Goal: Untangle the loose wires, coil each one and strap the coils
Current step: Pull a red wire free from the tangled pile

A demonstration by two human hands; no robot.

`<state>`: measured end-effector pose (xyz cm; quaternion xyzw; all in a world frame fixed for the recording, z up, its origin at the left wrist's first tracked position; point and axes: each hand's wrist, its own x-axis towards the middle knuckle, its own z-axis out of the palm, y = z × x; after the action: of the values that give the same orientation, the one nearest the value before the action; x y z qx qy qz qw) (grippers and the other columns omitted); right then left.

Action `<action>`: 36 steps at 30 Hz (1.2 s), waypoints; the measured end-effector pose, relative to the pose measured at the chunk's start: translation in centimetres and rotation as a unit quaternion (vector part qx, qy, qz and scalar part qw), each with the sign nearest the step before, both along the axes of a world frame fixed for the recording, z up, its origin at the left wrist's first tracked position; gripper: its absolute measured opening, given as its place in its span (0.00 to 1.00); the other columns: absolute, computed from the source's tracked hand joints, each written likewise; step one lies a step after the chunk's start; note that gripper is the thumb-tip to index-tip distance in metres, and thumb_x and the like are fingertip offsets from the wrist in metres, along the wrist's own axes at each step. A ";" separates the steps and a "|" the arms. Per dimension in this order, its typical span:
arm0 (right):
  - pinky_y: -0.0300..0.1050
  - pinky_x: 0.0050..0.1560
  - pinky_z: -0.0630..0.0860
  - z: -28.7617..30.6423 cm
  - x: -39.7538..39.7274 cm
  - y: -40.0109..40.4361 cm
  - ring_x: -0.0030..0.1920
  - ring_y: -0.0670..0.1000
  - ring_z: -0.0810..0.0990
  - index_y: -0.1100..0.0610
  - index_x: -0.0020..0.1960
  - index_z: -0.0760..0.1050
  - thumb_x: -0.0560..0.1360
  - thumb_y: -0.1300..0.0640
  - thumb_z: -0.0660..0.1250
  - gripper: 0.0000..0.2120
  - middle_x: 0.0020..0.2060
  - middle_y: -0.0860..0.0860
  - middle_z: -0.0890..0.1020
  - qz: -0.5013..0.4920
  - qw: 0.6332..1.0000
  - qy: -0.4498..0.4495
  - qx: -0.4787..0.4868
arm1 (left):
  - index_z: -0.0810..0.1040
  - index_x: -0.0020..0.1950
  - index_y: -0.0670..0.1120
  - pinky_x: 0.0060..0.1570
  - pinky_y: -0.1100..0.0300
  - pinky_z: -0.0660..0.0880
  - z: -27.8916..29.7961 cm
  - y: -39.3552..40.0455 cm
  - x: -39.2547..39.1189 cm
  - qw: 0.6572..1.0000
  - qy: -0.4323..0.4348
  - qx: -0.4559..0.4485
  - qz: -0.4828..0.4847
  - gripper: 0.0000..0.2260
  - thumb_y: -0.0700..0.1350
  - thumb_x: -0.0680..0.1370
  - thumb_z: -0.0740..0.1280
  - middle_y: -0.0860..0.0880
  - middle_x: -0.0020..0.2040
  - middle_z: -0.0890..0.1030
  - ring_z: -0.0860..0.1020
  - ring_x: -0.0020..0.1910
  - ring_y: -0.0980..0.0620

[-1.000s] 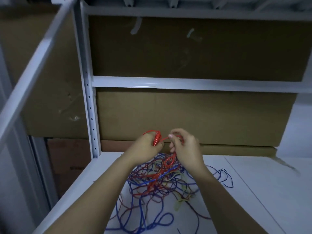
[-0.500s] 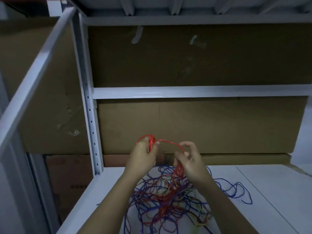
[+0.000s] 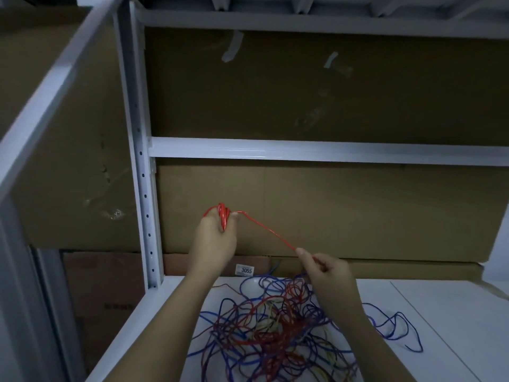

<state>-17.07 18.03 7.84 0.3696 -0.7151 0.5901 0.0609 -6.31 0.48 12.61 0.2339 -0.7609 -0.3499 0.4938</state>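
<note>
The left hand (image 3: pixel 213 238), raised in front of the brown cardboard sheet (image 3: pixel 330 210), grips a small coil of thin red plastic-coated wire (image 3: pixel 223 216); the fingers are curled round the loops, which stand roughly upright and poke out above the knuckles. From the coil a single taut strand of the red wire (image 3: pixel 267 230) runs in a straight line down and to the right, its long axis slanting from the left hand's fingertips to the right hand (image 3: pixel 327 274). The right hand is lower and well apart from the left, and pinches the strand between thumb and forefinger; the remaining fingers are curled in.

Below both hands, a loose tangle of blue, red and yellowish wires (image 3: pixel 272 326) lies on the white shelf surface (image 3: pixel 440 326), with one blue loop (image 3: pixel 396 326) trailing out to the right. How the red strand carries on past the right hand into the tangle is hard to make out. The near part of the tangle is cut off by the bottom edge and partly covered by the forearms. The dim light makes it hard to tell the individual wires apart. A small white label reading 3055 (image 3: pixel 246 270) sits at the back of the shelf, beside the white perforated metal upright (image 3: pixel 144 188).
</note>
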 end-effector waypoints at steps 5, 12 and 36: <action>0.40 0.24 0.57 0.9 -1.5 -0.8 0.24 0.44 0.68 0.46 0.44 0.76 0.77 0.39 0.59 0.14 0.20 0.46 0.69 -0.128 0.982 0.094 0.097 | 0.69 0.36 0.41 0.25 0.60 0.59 0.4 -0.5 0.8 0.999 0.019 -0.030 0.025 0.16 0.49 0.80 0.64 0.52 0.24 0.63 0.61 0.21 0.56; 0.39 0.24 0.55 0.3 -2.3 -1.5 0.21 0.53 0.66 0.55 0.46 0.79 0.77 0.48 0.65 0.11 0.21 0.52 0.71 -0.178 0.932 0.269 0.163 | 0.67 0.35 0.45 0.28 0.58 0.60 0.6 -1.4 -0.2 0.998 0.035 -0.015 0.042 0.16 0.49 0.80 0.63 0.51 0.26 0.65 0.63 0.24 0.52; 0.39 0.25 0.59 -2.4 -4.7 -2.5 0.24 0.48 0.63 0.53 0.48 0.73 0.80 0.50 0.58 0.09 0.23 0.47 0.65 0.118 0.920 0.323 0.188 | 0.70 0.38 0.38 0.34 0.51 0.68 -2.9 -5.2 -3.2 0.994 -0.035 -0.010 0.107 0.16 0.48 0.81 0.61 0.46 0.29 0.69 0.69 0.32 0.44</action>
<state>-21.75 15.53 5.45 0.6264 -0.7057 0.2963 0.1480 -9.52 -4.71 9.69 0.3209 -0.7520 -0.2791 0.5036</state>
